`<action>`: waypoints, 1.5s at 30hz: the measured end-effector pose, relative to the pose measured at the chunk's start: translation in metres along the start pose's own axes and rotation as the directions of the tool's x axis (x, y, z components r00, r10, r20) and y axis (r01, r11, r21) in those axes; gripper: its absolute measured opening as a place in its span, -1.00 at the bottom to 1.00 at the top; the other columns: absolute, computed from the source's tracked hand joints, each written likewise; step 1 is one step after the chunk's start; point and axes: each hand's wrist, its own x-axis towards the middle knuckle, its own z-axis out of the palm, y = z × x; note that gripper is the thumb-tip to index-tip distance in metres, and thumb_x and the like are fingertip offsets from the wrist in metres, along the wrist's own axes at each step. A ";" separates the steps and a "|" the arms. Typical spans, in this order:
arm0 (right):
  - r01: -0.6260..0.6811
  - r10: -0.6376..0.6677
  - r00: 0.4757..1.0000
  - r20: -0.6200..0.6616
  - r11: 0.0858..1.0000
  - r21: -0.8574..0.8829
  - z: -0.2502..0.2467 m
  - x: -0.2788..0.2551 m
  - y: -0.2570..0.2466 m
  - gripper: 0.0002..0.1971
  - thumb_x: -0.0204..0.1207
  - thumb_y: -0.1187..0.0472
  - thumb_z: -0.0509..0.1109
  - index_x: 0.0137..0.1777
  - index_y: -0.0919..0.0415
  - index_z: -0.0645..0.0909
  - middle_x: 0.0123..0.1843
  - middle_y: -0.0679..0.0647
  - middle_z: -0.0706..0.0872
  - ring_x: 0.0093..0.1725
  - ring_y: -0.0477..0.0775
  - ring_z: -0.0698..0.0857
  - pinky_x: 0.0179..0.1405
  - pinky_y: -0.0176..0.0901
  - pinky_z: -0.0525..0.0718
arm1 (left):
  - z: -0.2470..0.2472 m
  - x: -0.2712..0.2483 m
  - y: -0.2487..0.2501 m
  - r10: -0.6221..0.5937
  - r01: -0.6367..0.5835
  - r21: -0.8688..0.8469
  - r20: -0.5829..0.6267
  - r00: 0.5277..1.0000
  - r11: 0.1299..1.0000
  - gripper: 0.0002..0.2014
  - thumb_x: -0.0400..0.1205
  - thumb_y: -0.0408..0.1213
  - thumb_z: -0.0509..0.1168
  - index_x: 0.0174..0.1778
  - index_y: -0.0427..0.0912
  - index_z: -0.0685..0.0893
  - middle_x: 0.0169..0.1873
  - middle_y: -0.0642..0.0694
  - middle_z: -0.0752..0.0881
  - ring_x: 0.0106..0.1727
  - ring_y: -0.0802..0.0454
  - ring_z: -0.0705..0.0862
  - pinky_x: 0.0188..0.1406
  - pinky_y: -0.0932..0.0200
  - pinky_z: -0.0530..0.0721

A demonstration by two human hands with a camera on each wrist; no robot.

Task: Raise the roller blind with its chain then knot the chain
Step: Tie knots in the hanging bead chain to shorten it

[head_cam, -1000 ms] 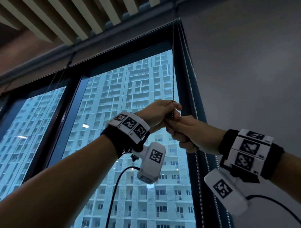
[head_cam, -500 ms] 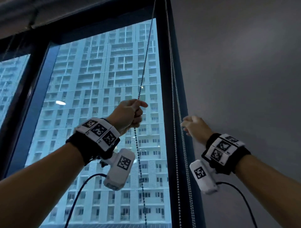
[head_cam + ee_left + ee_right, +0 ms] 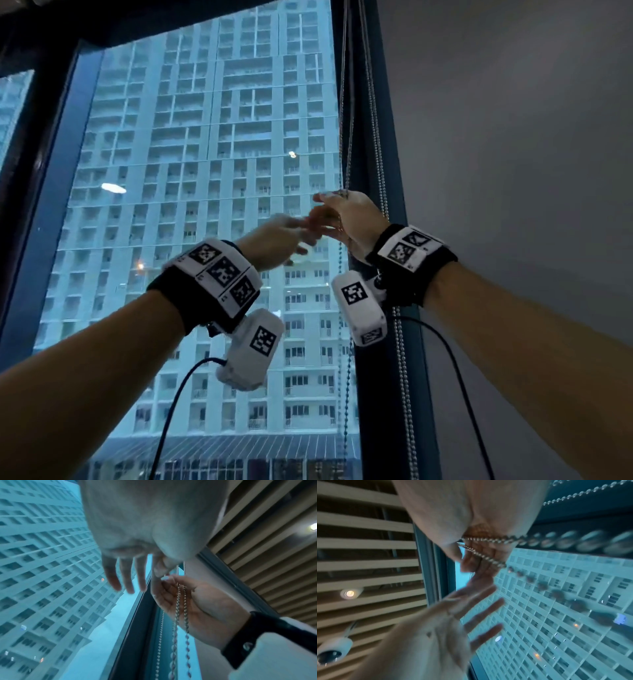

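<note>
Two strands of the bead chain (image 3: pixel 345 120) hang in front of the window's right edge and run down through my right hand (image 3: pixel 346 216). In the left wrist view, both chain strands (image 3: pixel 177 608) cross the palm of the right hand (image 3: pixel 197 601), whose fingers curl round them. The right wrist view shows the chain (image 3: pixel 488 558) leaving those curled fingers (image 3: pixel 471 561). My left hand (image 3: pixel 294 233) is blurred, just left of the right hand, its fingers (image 3: pixel 126 582) straight and spread, holding nothing. The blind itself is out of sight.
Another pair of bead chains (image 3: pixel 378 154) hangs along the dark window frame (image 3: pixel 383 377) behind my right wrist. A grey wall (image 3: pixel 513 171) fills the right side. Overhead is a slatted ceiling with a lamp (image 3: pixel 313 526) and a dome camera (image 3: pixel 332 650).
My left hand has let go of the chain and swung right with its fingers spread. My right hand has moved left from the frame and taken hold of both strands.
</note>
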 end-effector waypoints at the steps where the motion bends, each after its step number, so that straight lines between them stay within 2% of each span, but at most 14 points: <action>1: 0.025 -0.026 0.999 -0.046 1.000 -0.012 0.002 0.000 0.004 -0.84 0.72 0.28 0.17 -0.03 0.27 0.55 -0.32 0.11 0.62 -0.19 0.16 0.71 -0.06 0.07 0.77 | -0.003 0.001 -0.003 0.085 -0.080 0.063 -0.087 0.993 0.995 -0.73 0.73 -0.36 0.09 0.04 -0.19 0.73 0.24 -0.31 0.69 0.10 -0.14 0.65 0.04 -0.06 0.64; 4: 0.049 -0.082 0.979 -0.186 0.984 -0.173 0.002 -0.009 0.014 -0.81 0.76 0.28 0.07 -0.01 0.27 0.50 -0.40 0.06 0.46 -0.49 0.00 0.63 -0.39 -0.03 0.77 | 0.000 0.000 -0.008 0.489 -0.318 0.520 -0.231 0.841 0.793 -0.75 0.62 -0.49 0.16 -0.09 -0.11 0.71 0.24 -0.20 0.68 0.05 -0.10 0.69 0.09 -0.06 0.69; 7: -0.083 0.104 0.993 0.061 0.956 -0.282 -0.003 -0.034 0.024 -0.77 0.77 0.27 0.07 -0.11 0.25 0.47 -0.45 0.05 0.39 -0.58 0.00 0.50 -0.57 -0.15 0.59 | 0.010 -0.003 0.001 0.726 -0.506 0.736 0.028 0.687 0.451 -0.57 0.54 -0.53 0.14 0.28 -0.11 0.59 0.48 -0.08 0.52 -0.22 0.11 0.66 -0.29 0.28 0.66; 10: -0.161 0.333 0.857 0.394 0.899 -0.408 -0.015 -0.061 0.020 -0.82 0.74 0.32 0.14 -0.09 0.31 0.49 -0.52 0.05 0.37 -0.56 0.04 0.51 -0.49 -0.11 0.63 | 0.003 0.015 0.002 0.567 -0.479 0.850 0.289 0.771 0.219 -0.33 0.53 -0.60 0.10 0.54 0.02 0.38 0.62 -0.01 0.32 -0.47 0.28 0.44 -0.52 0.48 0.31; 13: -0.014 0.310 0.824 0.474 0.848 -0.530 -0.040 -0.066 -0.004 -0.80 0.72 0.30 0.18 -0.13 0.32 0.54 -0.52 0.08 0.40 -0.52 0.11 0.63 -0.30 -0.03 0.66 | -0.016 0.032 -0.002 0.360 -0.397 0.910 0.334 0.871 0.118 -0.39 0.56 -0.61 0.10 0.45 0.05 0.47 0.44 -0.01 0.53 -0.24 0.04 0.65 -0.34 0.26 0.63; 15: 0.135 0.149 0.909 0.389 0.777 -0.614 -0.057 -0.060 -0.026 -0.74 0.74 0.26 0.16 -0.15 0.30 0.57 -0.54 0.00 0.44 -0.52 0.09 0.61 -0.32 -0.09 0.66 | -0.022 0.033 -0.001 0.254 -0.408 0.891 0.355 0.900 0.199 -0.53 0.56 -0.53 0.14 0.29 0.03 0.58 0.21 -0.03 0.66 -0.08 0.03 0.68 -0.11 0.10 0.73; 17: 0.285 -0.135 0.954 0.266 0.677 -0.678 -0.066 -0.044 -0.047 -0.74 0.75 0.25 0.15 -0.14 0.29 0.57 -0.52 0.01 0.46 -0.55 0.02 0.52 -0.46 -0.29 0.61 | -0.026 0.033 0.014 0.164 -0.378 0.763 0.346 0.924 0.524 -0.67 0.56 -0.48 0.18 0.09 -0.01 0.66 0.03 -0.10 0.71 -0.13 0.04 0.69 -0.09 0.03 0.71; 20: 0.328 -0.324 0.938 0.124 0.715 -0.617 -0.054 -0.009 -0.052 -0.73 0.75 0.21 0.15 -0.15 0.29 0.54 -0.51 0.11 0.35 -0.63 -0.01 0.32 -0.68 -0.27 0.37 | -0.033 0.027 0.043 0.171 -0.139 -0.105 0.441 0.881 0.985 -0.63 0.46 -0.44 0.20 0.18 -0.22 0.65 -0.14 -0.19 0.65 -0.45 0.07 0.60 -0.49 0.21 0.57; 23: 0.195 -0.118 0.979 0.169 0.793 -0.577 -0.023 0.003 -0.032 -0.64 0.74 0.20 0.17 -0.33 0.09 0.54 -0.59 0.05 0.31 -0.67 -0.01 0.25 -0.66 -0.29 0.27 | -0.040 0.028 0.045 0.327 0.084 -0.669 0.465 0.823 0.738 -0.21 0.32 -0.30 0.23 0.58 -0.03 0.35 0.22 -0.14 0.65 -0.33 0.00 0.60 -0.41 0.23 0.56; 30: 0.149 -0.040 0.987 0.155 0.578 -0.802 -0.023 -0.036 -0.039 -0.73 0.65 0.23 0.23 -0.27 0.26 0.60 -0.46 0.17 0.56 -0.59 0.04 0.52 -0.52 -0.14 0.52 | -0.046 0.026 0.028 0.188 0.128 -0.621 0.417 0.889 0.774 -0.47 0.63 0.17 -0.03 0.57 0.29 0.28 0.55 -0.06 0.47 -0.08 -0.15 0.80 -0.35 0.14 0.58; 33: 0.248 -0.236 0.956 0.177 0.318 -0.915 -0.027 -0.037 -0.045 -0.76 0.64 0.16 0.28 -0.14 0.28 0.69 -0.36 0.08 0.69 -0.51 -0.11 0.57 -0.44 -0.31 0.48 | -0.048 0.023 0.033 0.114 0.118 -0.483 0.424 0.898 0.868 -0.39 0.60 0.38 -0.19 0.59 0.38 0.14 0.63 -0.06 0.33 0.09 -0.28 0.79 -0.17 0.03 0.70; 36: 0.431 -0.522 0.802 0.289 0.173 -0.885 -0.014 -0.033 -0.046 -0.82 0.63 0.14 0.35 -0.02 0.22 0.74 -0.19 0.00 0.77 -0.34 -0.20 0.60 -0.30 -0.50 0.47 | -0.047 0.024 0.037 0.087 0.136 -0.432 0.459 0.884 0.892 -0.19 0.44 0.55 -0.32 0.62 0.33 0.12 0.65 -0.09 0.29 0.21 -0.40 0.72 0.41 -0.38 0.35; 41: 0.592 -0.658 0.662 0.359 0.165 -0.789 0.002 -0.017 -0.039 -0.85 0.58 0.27 0.41 0.04 0.30 0.77 -0.14 0.10 0.86 -0.23 -0.06 0.79 -0.10 -0.32 0.71 | -0.047 0.022 0.047 0.061 0.138 -0.411 0.436 0.898 0.901 0.03 0.35 0.59 -0.33 0.51 0.00 0.46 0.33 -0.15 0.65 0.19 -0.44 0.72 -0.14 0.04 0.68; 45: 0.579 -0.706 0.666 0.241 0.284 -0.764 0.006 -0.012 -0.033 -0.94 0.51 0.32 0.48 -0.06 0.27 0.66 -0.22 0.11 0.83 -0.32 -0.10 0.76 -0.20 -0.38 0.70 | -0.047 0.022 0.047 0.069 0.142 -0.463 0.408 0.910 0.875 0.04 0.35 0.61 -0.26 0.46 -0.10 0.50 0.10 -0.21 0.69 0.23 -0.41 0.70 0.09 -0.07 0.63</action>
